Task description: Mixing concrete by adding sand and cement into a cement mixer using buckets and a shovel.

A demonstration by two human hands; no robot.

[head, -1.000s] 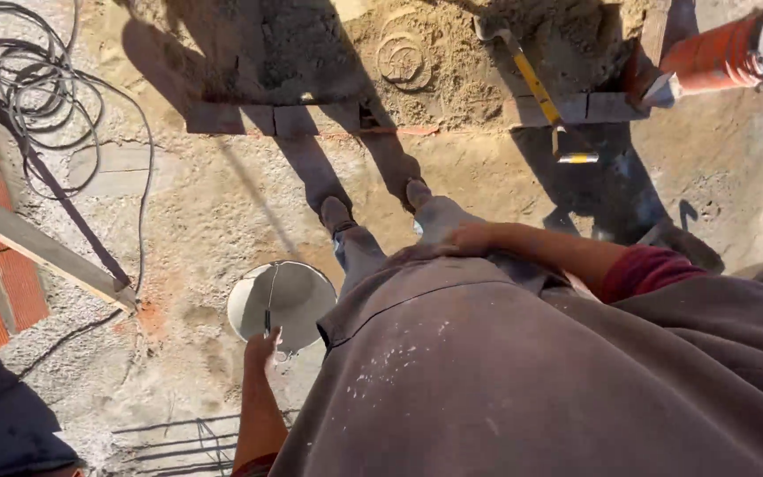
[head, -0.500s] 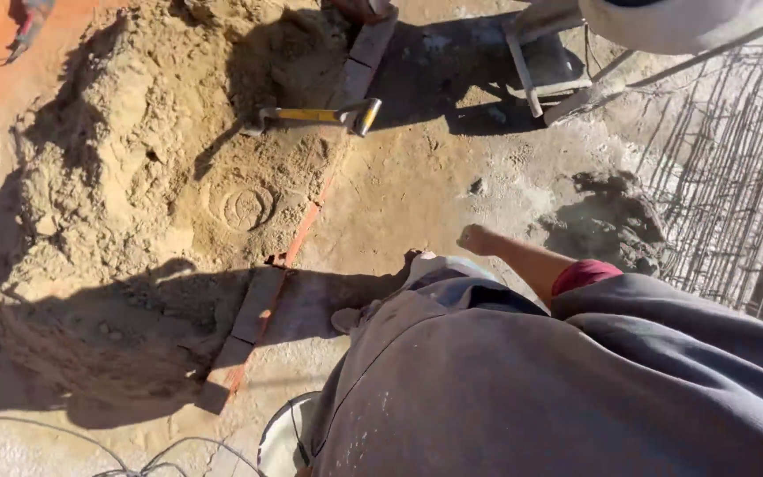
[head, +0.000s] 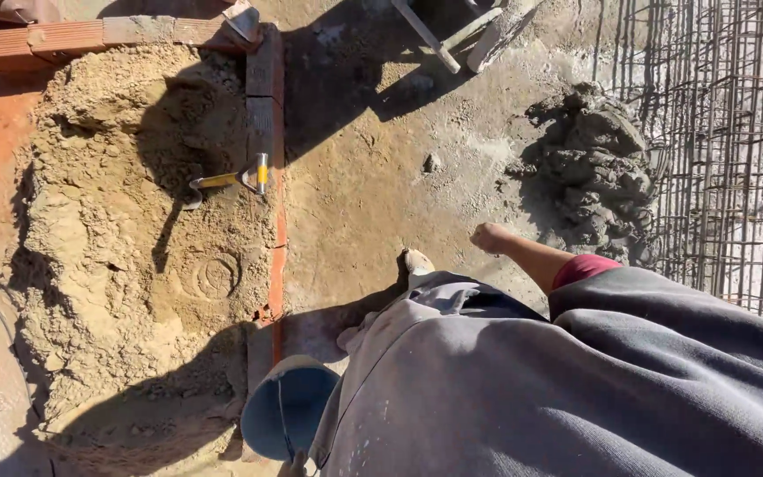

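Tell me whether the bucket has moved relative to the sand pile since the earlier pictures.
Yes. The bucket, carried in the left hand, now hangs beside the sand pile, just past the brick edging; earlier it was farther away.

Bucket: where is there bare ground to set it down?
Bare concrete lies between the brick edging of the sand pile and the mortar heap. It is crowded left, on the sand with the shovel, and right, at the wire mesh. The left hand holds the bucket.

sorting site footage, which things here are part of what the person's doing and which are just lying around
In hand:
bucket, carried low by the left hand
right hand, swinging free, holding nothing

Lying about:
shovel stuck in the sand pile
grey mortar heap
steel mesh
brick edging
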